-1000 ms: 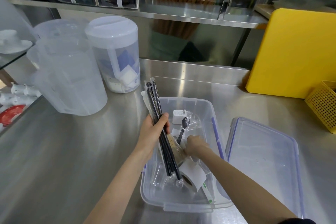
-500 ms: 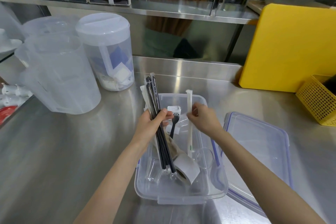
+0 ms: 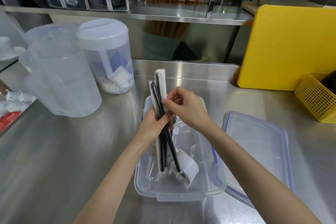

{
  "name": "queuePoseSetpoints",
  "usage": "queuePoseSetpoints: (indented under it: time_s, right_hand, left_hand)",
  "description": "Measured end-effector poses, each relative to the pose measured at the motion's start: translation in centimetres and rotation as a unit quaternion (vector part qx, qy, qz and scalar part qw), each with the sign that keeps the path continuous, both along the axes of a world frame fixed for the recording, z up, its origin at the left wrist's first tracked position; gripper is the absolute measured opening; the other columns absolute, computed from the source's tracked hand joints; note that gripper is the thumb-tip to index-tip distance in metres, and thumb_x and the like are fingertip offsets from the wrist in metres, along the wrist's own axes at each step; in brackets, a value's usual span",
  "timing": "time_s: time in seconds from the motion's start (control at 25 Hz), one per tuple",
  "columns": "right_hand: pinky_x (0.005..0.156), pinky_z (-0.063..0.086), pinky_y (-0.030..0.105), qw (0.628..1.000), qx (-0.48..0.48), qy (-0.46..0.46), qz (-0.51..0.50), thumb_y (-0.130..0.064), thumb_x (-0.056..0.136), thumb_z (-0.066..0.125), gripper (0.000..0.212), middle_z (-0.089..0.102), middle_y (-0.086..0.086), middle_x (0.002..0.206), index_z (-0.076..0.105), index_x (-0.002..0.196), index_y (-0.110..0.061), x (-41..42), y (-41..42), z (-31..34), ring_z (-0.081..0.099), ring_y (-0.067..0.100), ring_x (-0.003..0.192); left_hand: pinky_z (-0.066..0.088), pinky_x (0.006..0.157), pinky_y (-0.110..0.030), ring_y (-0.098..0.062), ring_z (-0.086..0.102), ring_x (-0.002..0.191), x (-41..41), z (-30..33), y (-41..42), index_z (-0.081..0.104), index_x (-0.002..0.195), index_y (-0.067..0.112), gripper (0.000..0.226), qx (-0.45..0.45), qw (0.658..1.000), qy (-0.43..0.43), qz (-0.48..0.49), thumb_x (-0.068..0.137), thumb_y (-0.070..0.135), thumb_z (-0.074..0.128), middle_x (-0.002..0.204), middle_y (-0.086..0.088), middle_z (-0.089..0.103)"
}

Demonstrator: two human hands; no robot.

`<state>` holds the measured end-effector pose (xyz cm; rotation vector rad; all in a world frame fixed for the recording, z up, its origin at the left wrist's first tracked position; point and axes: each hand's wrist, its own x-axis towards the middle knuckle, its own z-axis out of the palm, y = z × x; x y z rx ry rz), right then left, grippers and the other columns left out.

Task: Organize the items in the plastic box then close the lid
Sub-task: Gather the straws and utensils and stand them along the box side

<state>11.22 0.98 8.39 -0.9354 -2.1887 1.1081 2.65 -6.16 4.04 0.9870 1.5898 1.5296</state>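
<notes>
Gripping wrapped straws [image 3: 160,114] over plastic box [image 3: 181,191] — left hand [image 3: 152,127] (right hand [image 3: 187,109] pinching too)

Far end of the plastic box [image 3: 214,185] hidden behind both hands; ribbon lettering above it illegible (too small) — basket [image 3: 317,96] cropped at the edge.

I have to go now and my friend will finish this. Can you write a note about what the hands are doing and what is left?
Left hand: grip shut on the bundle of black straws, held upright over the box.
Right hand: pinching the white wrapped straw against the bundle.
Box: open on the counter, with a paper roll and clear wrapped bits inside.
Lid: off, lying just right of the box.
Done: straws gathered together.
Left: lay the straws flat inside, tidy the rest, put the lid on.
</notes>
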Motion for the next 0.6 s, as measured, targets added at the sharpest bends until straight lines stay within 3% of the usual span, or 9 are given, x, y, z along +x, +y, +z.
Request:
queuePoseSetpoints:
  time_s: [0.08, 0.16, 0.28, 0.36, 0.52, 0.6]
  right_hand:
    - [0.068, 0.048, 0.019, 0.998, -0.049, 0.03, 0.021, -0.026, 0.087, 0.06, 0.01, 0.057, -0.008, 0.072, 0.055, 0.089, -0.018, 0.0, -0.5, 0.0, 0.055, 0.007, 0.065]
    - [0.081, 0.051, 0.028, 0.996, -0.074, 0.045, 0.031, -0.027, 0.087, 0.06, 0.033, 0.059, -0.005, 0.095, 0.051, 0.117, -0.016, -0.1, -0.8, 0.2, 0.058, 0.01, 0.082]
    - [0.092, 0.049, 0.026, 0.991, -0.103, 0.069, 0.054, -0.023, 0.085, 0.064, 0.064, 0.055, -0.006, 0.114, 0.031, 0.14, -0.019, 0.0, -1.2, 0.4, 0.059, 0.012, 0.103]
    - [0.096, 0.048, 0.028, 0.984, -0.138, 0.096, 0.058, -0.016, 0.085, 0.063, 0.061, 0.06, -0.002, 0.113, 0.033, 0.138, -0.018, 0.3, -1.5, 0.2, 0.061, 0.015, 0.105]
    - [0.088, 0.052, 0.028, 0.98, -0.171, 0.096, 0.042, -0.009, 0.089, 0.054, 0.035, 0.067, 0.002, 0.087, 0.046, 0.123, -0.012, 1.8, -2.5, -1.1, 0.067, 0.008, 0.083]
    - [0.091, 0.054, 0.038, 0.981, -0.18, 0.063, 0.04, -0.012, 0.089, 0.055, 0.029, 0.067, 0.006, 0.091, 0.05, 0.117, -0.009, 2.7, -2.6, -2.2, 0.068, 0.018, 0.091]
  left_hand:
    - [0.044, 0.053, -0.024, -0.003, 0.046, 0.039, -0.2, -0.1, -0.2, 0.055, 0.077, 0.024, 0.019, -0.006, 1.0, 0.006, 0.021, 0.09, 0.011, 0.051, 0.04, 0.012, 0.049]
    - [0.043, 0.05, -0.023, -0.004, 0.044, 0.037, -0.3, -0.1, -0.3, 0.058, 0.083, 0.023, 0.016, -0.018, 0.999, 0.009, 0.029, 0.089, 0.01, 0.051, 0.038, 0.011, 0.048]
    - [0.043, 0.055, -0.024, -0.005, 0.047, 0.038, 0.6, -0.2, -0.8, 0.051, 0.066, 0.022, 0.024, -0.047, 0.998, 0.032, 0.007, 0.087, 0.012, 0.054, 0.036, 0.008, 0.051]
    - [0.044, 0.055, -0.019, -0.002, 0.051, 0.04, 1.6, -0.6, -1.3, 0.049, 0.064, 0.018, 0.025, -0.052, 0.998, 0.032, -0.012, 0.087, 0.013, 0.056, 0.038, 0.008, 0.054]
    - [0.045, 0.052, -0.006, 0.004, 0.058, 0.047, 3.4, -1.7, -2.1, 0.052, 0.075, 0.015, 0.013, -0.058, 0.997, 0.008, -0.047, 0.087, 0.011, 0.057, 0.055, 0.005, 0.06]
    - [0.045, 0.054, -0.005, 0.006, 0.059, 0.05, 4.2, -2.5, -2.3, 0.053, 0.079, 0.014, 0.01, -0.076, 0.995, -0.01, -0.063, 0.087, 0.011, 0.057, 0.061, 0.002, 0.06]
